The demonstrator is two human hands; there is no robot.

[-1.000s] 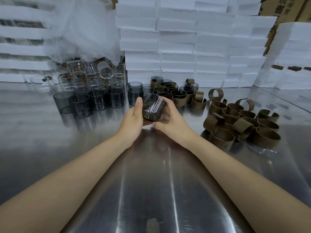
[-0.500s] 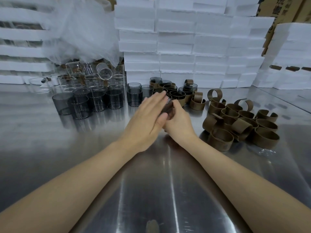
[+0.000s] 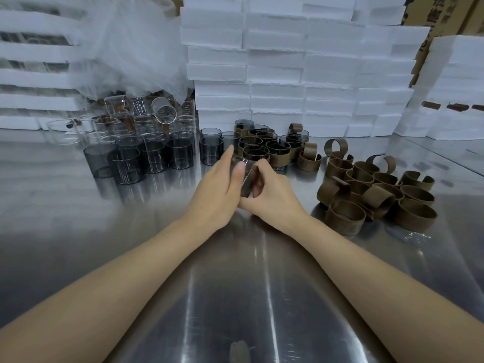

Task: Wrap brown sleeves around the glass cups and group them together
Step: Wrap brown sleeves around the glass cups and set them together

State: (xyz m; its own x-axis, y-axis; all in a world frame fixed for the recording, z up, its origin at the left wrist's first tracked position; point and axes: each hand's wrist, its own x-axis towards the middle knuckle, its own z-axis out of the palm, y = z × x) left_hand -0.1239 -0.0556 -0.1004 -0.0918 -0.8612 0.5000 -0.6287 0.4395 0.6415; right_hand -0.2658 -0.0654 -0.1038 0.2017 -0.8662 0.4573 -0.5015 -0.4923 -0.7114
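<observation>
A smoky glass cup [image 3: 246, 179] is held between both hands above the steel table [image 3: 235, 297], mostly hidden by them. My left hand [image 3: 218, 189] lies against its left side with fingers straight and thumb on the rim. My right hand [image 3: 272, 191] curls its fingers round the cup from the right. Bare dark cups [image 3: 146, 158] stand in a row at the left. Cups with brown sleeves [image 3: 264, 148] are grouped just beyond my hands. A heap of loose brown sleeves [image 3: 374, 195] lies at the right.
Clear glass cups [image 3: 136, 119] are piled behind the dark ones, under a sheet of white foam wrap [image 3: 125, 45]. White foam blocks [image 3: 288, 66] are stacked along the back and right. A cardboard box [image 3: 445, 11] shows at the top right.
My left hand, which a second ago cupped the glass from the left, swept over it and now lies flat against its side. The cup has moved slightly away from me.
</observation>
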